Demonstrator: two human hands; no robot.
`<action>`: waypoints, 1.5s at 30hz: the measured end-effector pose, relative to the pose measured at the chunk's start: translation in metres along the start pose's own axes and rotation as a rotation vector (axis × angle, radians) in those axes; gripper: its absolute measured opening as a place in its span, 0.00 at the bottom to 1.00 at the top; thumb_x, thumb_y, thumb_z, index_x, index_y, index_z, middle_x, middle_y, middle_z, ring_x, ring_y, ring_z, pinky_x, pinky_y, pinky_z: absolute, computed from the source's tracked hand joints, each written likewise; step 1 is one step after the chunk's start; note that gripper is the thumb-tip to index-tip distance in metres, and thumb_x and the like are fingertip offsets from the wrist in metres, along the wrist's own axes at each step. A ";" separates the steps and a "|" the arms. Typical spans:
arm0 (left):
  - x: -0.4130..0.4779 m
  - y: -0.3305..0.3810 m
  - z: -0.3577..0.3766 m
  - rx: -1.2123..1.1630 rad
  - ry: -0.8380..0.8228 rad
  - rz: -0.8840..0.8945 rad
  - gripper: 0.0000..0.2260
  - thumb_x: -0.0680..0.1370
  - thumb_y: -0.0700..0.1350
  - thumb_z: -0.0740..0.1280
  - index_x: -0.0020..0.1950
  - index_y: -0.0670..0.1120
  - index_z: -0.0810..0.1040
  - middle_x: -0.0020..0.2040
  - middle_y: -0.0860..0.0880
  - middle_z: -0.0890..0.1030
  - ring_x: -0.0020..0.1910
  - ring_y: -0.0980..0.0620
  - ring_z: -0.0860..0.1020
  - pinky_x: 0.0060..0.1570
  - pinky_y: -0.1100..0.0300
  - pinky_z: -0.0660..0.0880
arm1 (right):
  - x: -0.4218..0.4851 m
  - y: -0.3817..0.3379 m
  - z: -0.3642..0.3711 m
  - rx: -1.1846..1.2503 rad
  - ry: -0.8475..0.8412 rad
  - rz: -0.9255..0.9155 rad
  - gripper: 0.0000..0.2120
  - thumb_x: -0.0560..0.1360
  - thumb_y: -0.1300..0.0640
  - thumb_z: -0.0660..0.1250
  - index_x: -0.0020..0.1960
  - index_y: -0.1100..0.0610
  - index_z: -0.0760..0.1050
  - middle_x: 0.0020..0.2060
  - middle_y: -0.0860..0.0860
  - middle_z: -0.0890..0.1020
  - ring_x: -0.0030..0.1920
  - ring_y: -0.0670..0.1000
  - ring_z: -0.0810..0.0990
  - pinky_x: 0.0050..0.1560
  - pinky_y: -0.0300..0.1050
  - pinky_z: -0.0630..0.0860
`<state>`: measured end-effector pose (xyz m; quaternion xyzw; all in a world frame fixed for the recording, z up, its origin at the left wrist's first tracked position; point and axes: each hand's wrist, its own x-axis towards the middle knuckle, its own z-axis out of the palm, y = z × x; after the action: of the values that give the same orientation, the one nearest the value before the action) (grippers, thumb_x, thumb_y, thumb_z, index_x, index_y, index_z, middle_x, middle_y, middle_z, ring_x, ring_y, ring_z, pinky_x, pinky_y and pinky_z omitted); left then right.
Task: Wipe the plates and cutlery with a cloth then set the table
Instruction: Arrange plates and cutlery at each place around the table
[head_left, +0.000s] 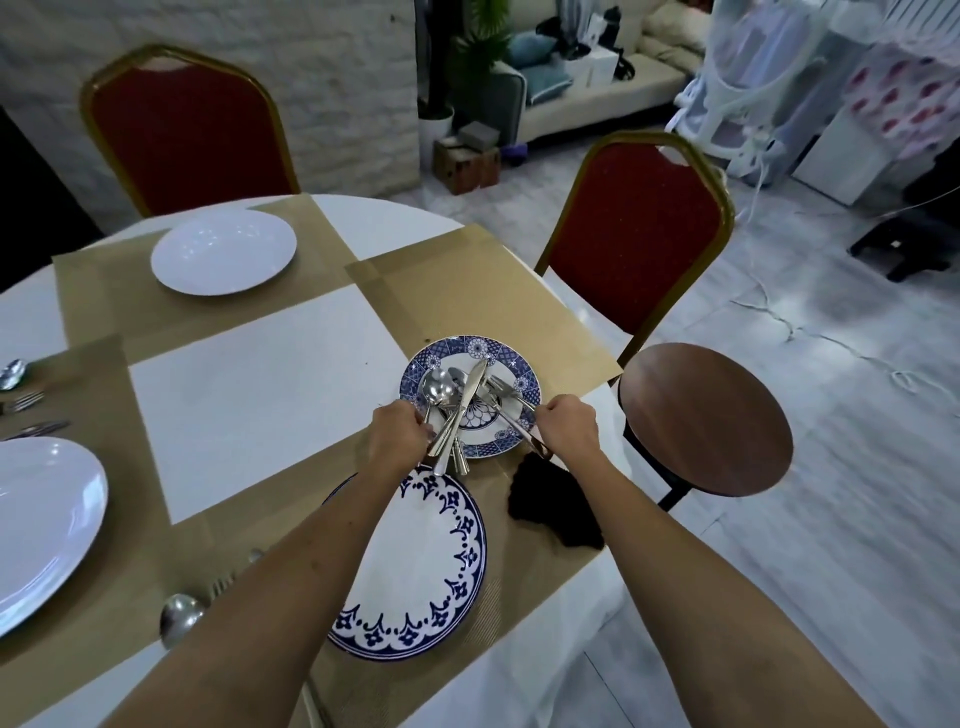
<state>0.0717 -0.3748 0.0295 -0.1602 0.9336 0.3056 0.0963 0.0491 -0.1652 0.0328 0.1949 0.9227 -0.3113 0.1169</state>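
A small blue-patterned plate (511, 364) sits on a tan placemat (483, 291) and carries a pile of cutlery (470, 397): spoons, a knife and forks. My left hand (397, 434) grips the handles of a spoon and knife at the plate's near left edge. My right hand (566, 428) grips the handle of a fork at the plate's near right edge. A dark cloth (553, 506) lies crumpled on the mat under my right wrist. A larger white plate with a blue border (431, 566) lies nearer me, partly hidden by my left forearm.
Two plain white plates (223, 252) (36, 525) sit on mats at the far and left places. A spoon (179, 616) and fork lie by my left arm, more cutlery (21, 400) at the left edge. Two red chairs (182, 130) (639, 234) and a round wooden stool (706, 421) ring the table.
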 end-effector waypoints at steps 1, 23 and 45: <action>-0.001 -0.002 -0.001 -0.008 -0.003 -0.001 0.05 0.76 0.46 0.68 0.45 0.44 0.81 0.45 0.45 0.82 0.42 0.46 0.80 0.44 0.54 0.78 | 0.000 -0.001 -0.002 0.030 0.006 0.012 0.11 0.76 0.56 0.61 0.37 0.60 0.72 0.35 0.56 0.75 0.37 0.57 0.73 0.35 0.42 0.67; -0.045 -0.113 -0.115 -0.355 0.065 0.047 0.10 0.79 0.44 0.63 0.53 0.42 0.82 0.51 0.45 0.83 0.54 0.46 0.78 0.46 0.63 0.67 | -0.133 -0.107 0.069 0.353 0.014 -0.264 0.06 0.77 0.56 0.68 0.49 0.59 0.80 0.41 0.53 0.81 0.36 0.49 0.77 0.38 0.45 0.77; -0.149 -0.438 -0.387 -0.433 0.294 -0.046 0.11 0.79 0.45 0.64 0.44 0.39 0.81 0.37 0.39 0.80 0.45 0.38 0.78 0.41 0.53 0.70 | -0.390 -0.378 0.291 0.676 -0.520 -0.402 0.09 0.75 0.68 0.69 0.53 0.63 0.73 0.41 0.57 0.79 0.36 0.53 0.80 0.35 0.45 0.82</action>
<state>0.3353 -0.9050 0.1421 -0.2409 0.8466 0.4693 -0.0698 0.2629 -0.7340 0.1378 -0.0449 0.7292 -0.6492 0.2115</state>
